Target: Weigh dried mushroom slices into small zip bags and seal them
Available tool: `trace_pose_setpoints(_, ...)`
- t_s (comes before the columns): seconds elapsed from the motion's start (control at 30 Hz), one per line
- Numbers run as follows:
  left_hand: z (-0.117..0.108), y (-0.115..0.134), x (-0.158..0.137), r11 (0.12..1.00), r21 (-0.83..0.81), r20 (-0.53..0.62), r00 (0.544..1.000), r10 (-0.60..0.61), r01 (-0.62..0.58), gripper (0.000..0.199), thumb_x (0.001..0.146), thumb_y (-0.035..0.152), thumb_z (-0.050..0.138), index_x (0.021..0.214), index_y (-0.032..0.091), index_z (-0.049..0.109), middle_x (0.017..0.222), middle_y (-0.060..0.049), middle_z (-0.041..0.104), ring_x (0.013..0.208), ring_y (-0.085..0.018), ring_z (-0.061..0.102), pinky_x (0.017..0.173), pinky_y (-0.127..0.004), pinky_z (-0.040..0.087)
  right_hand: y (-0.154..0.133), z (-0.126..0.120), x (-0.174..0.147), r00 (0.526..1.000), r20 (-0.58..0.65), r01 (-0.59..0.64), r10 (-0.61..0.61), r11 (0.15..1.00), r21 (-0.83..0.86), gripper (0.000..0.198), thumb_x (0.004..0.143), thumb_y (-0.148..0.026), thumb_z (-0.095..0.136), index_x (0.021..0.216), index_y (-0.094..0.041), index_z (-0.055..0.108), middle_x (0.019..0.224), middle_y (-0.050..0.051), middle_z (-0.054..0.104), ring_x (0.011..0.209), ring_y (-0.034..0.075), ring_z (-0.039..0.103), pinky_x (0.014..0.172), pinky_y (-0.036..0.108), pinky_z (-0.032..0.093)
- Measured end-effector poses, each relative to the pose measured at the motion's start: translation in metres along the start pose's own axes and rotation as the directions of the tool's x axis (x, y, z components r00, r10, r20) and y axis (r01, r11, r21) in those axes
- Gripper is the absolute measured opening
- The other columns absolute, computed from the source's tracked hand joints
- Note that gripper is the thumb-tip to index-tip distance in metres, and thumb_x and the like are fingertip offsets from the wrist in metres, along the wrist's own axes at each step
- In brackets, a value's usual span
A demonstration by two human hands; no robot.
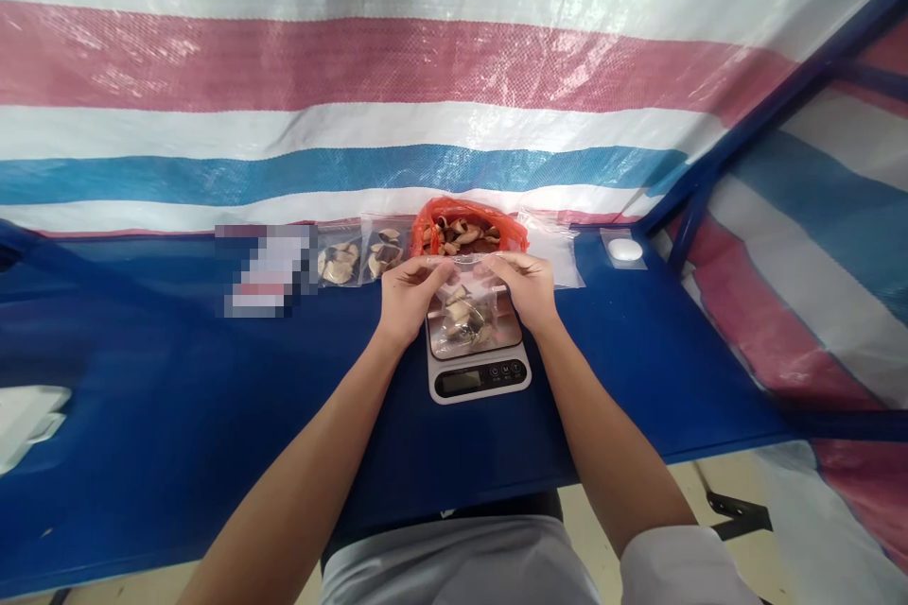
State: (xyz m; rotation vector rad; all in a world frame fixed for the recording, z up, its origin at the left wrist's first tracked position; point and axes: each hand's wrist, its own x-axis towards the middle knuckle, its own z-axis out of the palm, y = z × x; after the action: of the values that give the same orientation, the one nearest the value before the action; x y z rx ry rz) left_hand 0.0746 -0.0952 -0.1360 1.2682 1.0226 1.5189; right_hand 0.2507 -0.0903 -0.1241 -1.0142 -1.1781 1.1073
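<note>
Between my hands is a clear plastic bag (464,317) with several pale and dark pieces inside, which look like dried mushroom or shell pieces. My left hand (411,295) pinches the bag's top edge at its left, and my right hand (523,288) pinches it at the right. The bag's lower part is over the steel plate of a white kitchen scale (479,383); whether it rests there I cannot tell. Just behind my fingers, a red plastic bag (472,211) stands open, full of similar brown and cream pieces.
Two filled clear bags (339,263) (383,255) lie left of the red bag. Flat clear bags (564,255) lie to its right, and a white oval object (624,250) farther right. A white case (28,421) is at the blue table's left edge. Striped sheeting (355,66) hangs behind.
</note>
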Motion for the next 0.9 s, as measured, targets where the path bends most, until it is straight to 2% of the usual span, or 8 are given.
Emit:
trace_pose_setpoints(0.13, 0.0021, 0.0019, 0.0001, 1.000, 0.008, -0.027, 1.000, -0.006, 0.006, 0.019, 0.074, 0.038, 0.084, 0.076, 0.019, 0.081, 0.073, -0.004, 0.077, 0.068, -0.016, 0.069, 0.067, -0.026, 0.056, -0.0012, 0.0000, 0.0001, 1.000, 0.019, -0.008, 0.008, 1.000, 0.024, 0.029, 0.070, -0.050, 0.082, 0.071, -0.022, 0.077, 0.069, 0.001, 0.076, 0.063, 0.018, 0.070, 0.063, 0.031, 0.059)
trace_pose_setpoints(0.3, 0.0037, 0.0039, 0.0003, 1.000, -0.005, -0.026, 0.999, -0.031, 0.031, 0.024, 0.069, 0.041, 0.087, 0.076, 0.018, 0.081, 0.075, -0.005, 0.078, 0.068, -0.017, 0.070, 0.068, -0.027, 0.057, -0.0015, 0.0000, -0.0016, 0.998, 0.058, 0.028, -0.029, 1.000, 0.004, 0.029, 0.072, -0.050, 0.082, 0.073, -0.021, 0.076, 0.074, 0.002, 0.077, 0.069, 0.018, 0.072, 0.068, 0.032, 0.060)
trace_pose_setpoints(0.53, 0.0066, 0.0083, -0.0041, 0.995, 0.098, -0.067, 0.998, -0.013, 0.020, 0.031, 0.067, 0.046, 0.087, 0.078, 0.017, 0.081, 0.068, -0.004, 0.075, 0.060, -0.016, 0.064, 0.056, -0.027, 0.053, 0.0014, 0.0018, -0.0025, 0.995, 0.087, 0.050, -0.049, 0.999, -0.010, 0.026, 0.076, -0.048, 0.080, 0.074, -0.023, 0.077, 0.075, 0.002, 0.077, 0.074, 0.020, 0.074, 0.074, 0.035, 0.061)
trace_pose_setpoints(0.77, 0.0062, 0.0071, -0.0037, 0.991, 0.128, -0.061, 0.997, 0.036, -0.028, 0.027, 0.069, 0.043, 0.086, 0.078, 0.019, 0.081, 0.078, -0.006, 0.079, 0.071, -0.020, 0.071, 0.071, -0.032, 0.058, -0.0006, 0.0006, -0.0040, 0.995, 0.084, 0.059, -0.054, 0.997, -0.052, 0.026, 0.073, -0.047, 0.081, 0.073, -0.021, 0.075, 0.071, 0.002, 0.076, 0.068, 0.019, 0.071, 0.067, 0.033, 0.059)
trace_pose_setpoints(0.9, 0.0066, 0.0075, -0.0037, 0.989, 0.135, -0.048, 0.996, 0.074, -0.067, 0.023, 0.071, 0.041, 0.084, 0.078, 0.019, 0.081, 0.078, -0.006, 0.079, 0.072, -0.021, 0.072, 0.075, -0.033, 0.059, -0.0028, 0.0017, -0.0057, 0.990, 0.120, 0.087, -0.072, 0.989, -0.123, 0.021, 0.074, -0.042, 0.080, 0.076, -0.022, 0.076, 0.076, 0.002, 0.077, 0.074, 0.020, 0.072, 0.073, 0.033, 0.059)
